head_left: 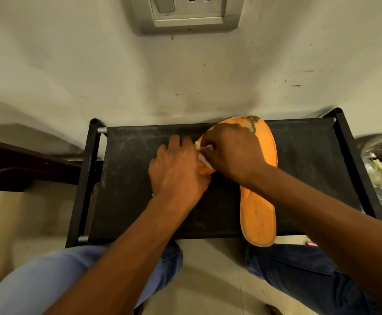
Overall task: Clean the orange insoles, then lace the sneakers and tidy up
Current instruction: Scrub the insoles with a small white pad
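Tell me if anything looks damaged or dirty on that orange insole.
Yes. The orange insole has a dark, grimy, worn-looking patch at its far tip, by the wall. Its near end overhangs the black rack. Both hands, left hand and right hand, pinch a white wipe.

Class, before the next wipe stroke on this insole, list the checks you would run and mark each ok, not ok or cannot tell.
1. Insole lies flat on the black rack: ok at the heel; toe end hidden by hands.
2. Left hand steadies the insole's edge: ok.
3. Right hand holds the white wipe: ok.
4. Wipe damp enough: cannot tell.
5. Toe-tip stain removed: not ok, dark marks show.
6. Second insole within reach: cannot tell, none in view.
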